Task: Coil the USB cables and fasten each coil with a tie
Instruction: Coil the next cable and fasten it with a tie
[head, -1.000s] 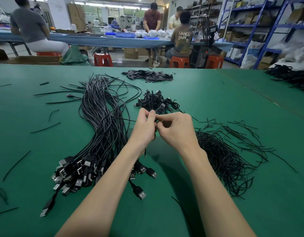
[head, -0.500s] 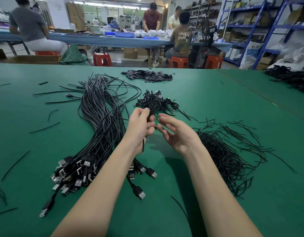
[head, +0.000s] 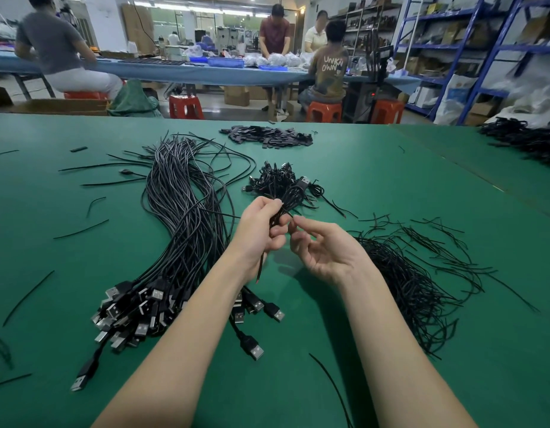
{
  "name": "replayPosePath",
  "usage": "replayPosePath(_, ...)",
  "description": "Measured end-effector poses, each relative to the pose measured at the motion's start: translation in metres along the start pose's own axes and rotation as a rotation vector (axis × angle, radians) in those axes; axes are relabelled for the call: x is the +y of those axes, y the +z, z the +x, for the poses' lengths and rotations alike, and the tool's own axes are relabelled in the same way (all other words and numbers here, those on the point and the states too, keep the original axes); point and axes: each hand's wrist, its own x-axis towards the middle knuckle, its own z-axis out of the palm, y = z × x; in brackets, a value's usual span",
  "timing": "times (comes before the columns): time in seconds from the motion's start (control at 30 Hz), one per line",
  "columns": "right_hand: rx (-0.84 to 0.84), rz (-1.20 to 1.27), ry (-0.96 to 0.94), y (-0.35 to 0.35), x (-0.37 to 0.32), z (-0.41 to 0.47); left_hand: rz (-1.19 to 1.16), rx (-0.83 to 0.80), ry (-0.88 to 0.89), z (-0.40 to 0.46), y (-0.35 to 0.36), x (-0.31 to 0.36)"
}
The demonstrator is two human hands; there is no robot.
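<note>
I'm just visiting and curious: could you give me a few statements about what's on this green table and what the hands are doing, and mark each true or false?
1. The left hand grips a coiled cable. True.
2. The right hand holds scissors. False: it holds no tool, fingers loosely curled.
3. The uncoiled cables lie left of the hands. True.
4. The loose ties lie in a box. False: they lie on the bare table.

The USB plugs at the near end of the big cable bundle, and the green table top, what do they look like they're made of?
USB plugs: bright silvery shells that catch the light, likely metal, set in matte black housings, probably moulded plastic. Green table top: flat, dull, with no glare; it looks like a rubber or vinyl mat, but which one cannot be told.
</note>
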Motion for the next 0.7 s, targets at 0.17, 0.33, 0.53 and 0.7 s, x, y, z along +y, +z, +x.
replayPosePath(0.17, -0.044, 0.016, -0.002, -0.009, -0.006, -0.002, -0.002, -0.230, -0.060, -0.006, -0.004, 0.001)
replayPosePath(0.33, -0.040, -0.112, -0.115, -0.021, -0.012, -0.005, 0.085, -0.447, -0.102, -0.010, -0.011, 0.005)
replayPosePath(0.53, -0.021, -0.773, -0.344, -0.036, -0.033, -0.021, 0.612, -0.496, -0.063, -0.010, -0.014, 0.007)
replayPosePath(0.7, 0.166, -1.385, -0.664, -0.015, -0.038, -0.024, 0.913, -0.270, 0.049, -0.002, -0.010, -0.006)
